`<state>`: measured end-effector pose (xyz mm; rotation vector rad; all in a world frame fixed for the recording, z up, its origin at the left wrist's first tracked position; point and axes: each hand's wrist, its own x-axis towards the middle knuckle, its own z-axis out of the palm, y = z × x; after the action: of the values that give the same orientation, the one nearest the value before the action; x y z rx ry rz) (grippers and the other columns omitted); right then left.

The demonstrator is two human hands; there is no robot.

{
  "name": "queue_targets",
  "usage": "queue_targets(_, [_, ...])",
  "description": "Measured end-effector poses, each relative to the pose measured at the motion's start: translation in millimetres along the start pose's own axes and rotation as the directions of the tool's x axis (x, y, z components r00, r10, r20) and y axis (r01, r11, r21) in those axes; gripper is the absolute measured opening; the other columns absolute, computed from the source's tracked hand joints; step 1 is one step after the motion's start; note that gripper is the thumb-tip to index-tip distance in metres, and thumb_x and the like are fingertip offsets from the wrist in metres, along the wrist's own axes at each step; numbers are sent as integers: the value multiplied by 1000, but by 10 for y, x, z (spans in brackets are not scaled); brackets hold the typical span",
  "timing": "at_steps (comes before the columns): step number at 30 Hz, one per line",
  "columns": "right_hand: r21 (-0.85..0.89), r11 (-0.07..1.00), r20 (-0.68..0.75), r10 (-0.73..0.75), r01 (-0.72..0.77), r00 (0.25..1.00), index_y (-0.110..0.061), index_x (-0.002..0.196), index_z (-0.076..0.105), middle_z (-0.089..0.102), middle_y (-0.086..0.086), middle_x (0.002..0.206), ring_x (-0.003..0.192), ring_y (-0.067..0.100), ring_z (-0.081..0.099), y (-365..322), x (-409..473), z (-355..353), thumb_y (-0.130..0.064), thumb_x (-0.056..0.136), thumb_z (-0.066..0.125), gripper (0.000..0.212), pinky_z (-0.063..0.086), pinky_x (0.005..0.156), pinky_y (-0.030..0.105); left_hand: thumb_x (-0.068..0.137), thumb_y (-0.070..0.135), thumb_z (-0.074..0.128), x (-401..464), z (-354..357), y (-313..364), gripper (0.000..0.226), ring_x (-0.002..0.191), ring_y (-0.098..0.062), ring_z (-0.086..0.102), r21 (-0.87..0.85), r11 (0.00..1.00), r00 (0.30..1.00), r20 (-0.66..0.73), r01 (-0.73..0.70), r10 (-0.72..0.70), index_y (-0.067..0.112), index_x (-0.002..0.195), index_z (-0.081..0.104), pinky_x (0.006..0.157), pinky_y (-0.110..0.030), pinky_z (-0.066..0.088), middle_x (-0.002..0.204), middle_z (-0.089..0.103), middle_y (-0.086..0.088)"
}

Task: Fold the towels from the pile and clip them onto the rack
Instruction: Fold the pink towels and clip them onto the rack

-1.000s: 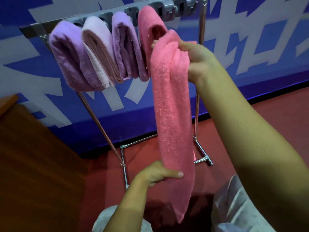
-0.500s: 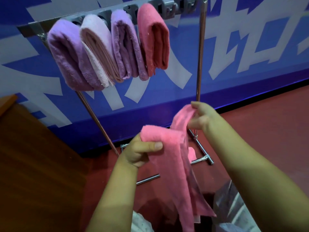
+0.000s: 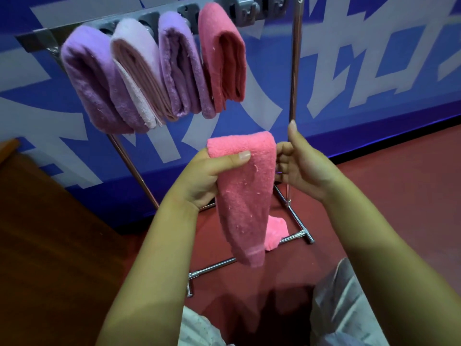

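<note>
Nearest us, our left hand (image 3: 207,176) grips the pink towel (image 3: 245,196) just under its top fold, thumb pressed across the front and fingers hidden behind, so the doubled cloth hangs straight down and stays squared. Our right hand (image 3: 303,166) is at the towel's right edge with its lower fingers curled against the fold and the forefinger raised; whether it truly pinches the cloth or only steadies it we cannot tell. Holding it this way in mid-air, in front of the rack, seems meant to even the layers before another fold or the lift to a clip.

The towel itself is a fuzzy coral-pink strip, folded over at the top, linty, with a stitched hem at the bottom and a loose back corner sticking out lower right.

Beyond it stands the rack (image 3: 294,71), a chrome frame on the red floor (image 3: 399,183). Its top bar carries four folded towels (image 3: 154,68) side by side, three purplish and one pink, with free grey clips (image 3: 259,11) to their right, likely the next spot.
</note>
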<state>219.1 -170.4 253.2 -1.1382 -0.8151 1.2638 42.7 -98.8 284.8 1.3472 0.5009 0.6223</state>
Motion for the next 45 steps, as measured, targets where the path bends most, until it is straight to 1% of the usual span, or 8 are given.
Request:
queue_targets(2, [-122, 992, 104, -10, 23, 995, -6, 103, 64, 67, 6, 98, 93, 19, 63, -57, -31, 78, -69, 70, 38, 76, 52, 86, 33, 73, 8, 62, 17, 2, 34, 33, 88, -23, 67, 20, 1000, 1000, -4, -10, 10, 4, 105, 68, 81, -34, 54, 95, 71, -10])
queue_targets(7, [-272, 954, 223, -66, 127, 973, -15, 86, 71, 75, -1, 80, 76, 11, 71, -199, -66, 219, -52, 73, 58, 41, 55, 68, 22, 76, 9, 61, 1, 30, 49, 34, 91, -24, 67, 3, 999, 999, -21, -40, 40, 3, 109, 65, 82, -33, 55, 97, 71, -10])
queue_targets(15, [-130, 941, 218, -281, 313, 935, -11, 89, 69, 74, -2, 76, 73, 10, 70, -361, -7, 361, -12, 82, 63, 9, 56, 72, 23, 81, 14, 55, -39, -26, 110, 29, 90, -17, 67, -69, 993, 995, -14, -96, 95, 8, 107, 63, 82, -31, 55, 95, 72, -4])
queue_targets(24, [-127, 902, 289, -364, 412, 885, -10, 90, 68, 74, -2, 75, 74, 11, 69, -634, -18, 550, -3, 85, 61, 11, 57, 75, 26, 65, 43, 72, -138, -212, 9, 29, 103, -4, 55, 402, 848, 839, -273, -344, 470, 37, 94, 70, 97, -31, 47, 119, 46, 0])
queue_targets(27, [-161, 879, 310, -386, 448, 869, -9, 93, 68, 72, -1, 79, 77, 12, 68, -694, -6, 619, -3, 85, 62, 11, 57, 76, 28, 57, 53, 81, -143, -226, 18, 57, 105, -5, 61, 263, 905, 912, -153, -334, 381, 24, 103, 64, 86, -21, 50, 130, 50, -18])
queue_targets(29, [-187, 855, 308, -418, 485, 855, -10, 93, 68, 72, -3, 78, 77, 11, 68, -731, 2, 658, -3, 85, 63, 11, 57, 76, 26, 50, 49, 86, -135, -224, 20, 53, 98, -8, 66, 196, 945, 952, -109, -261, 286, 26, 94, 70, 80, -20, 52, 109, 70, -4])
queue_targets(34, [-77, 849, 250, -491, 523, 834, -13, 90, 68, 73, -3, 80, 80, 12, 68, -894, 58, 747, -6, 84, 64, 10, 56, 80, 30, 65, -7, 74, -111, -82, -170, 29, 70, -2, 69, 213, 974, 984, -138, -83, 114, 19, 78, 72, 63, -16, 54, 71, 74, 11])
queue_targets(45, [11, 821, 65, -570, 570, 819, -12, 97, 64, 70, -1, 86, 82, 13, 67, -1364, 109, 645, -13, 92, 56, 9, 56, 82, 32, 67, 10, 82, 71, -157, -634, 26, 75, -14, 70, 362, 931, 919, -379, 43, 105, 10, 90, 70, 70, -28, 58, 85, 74, -3])
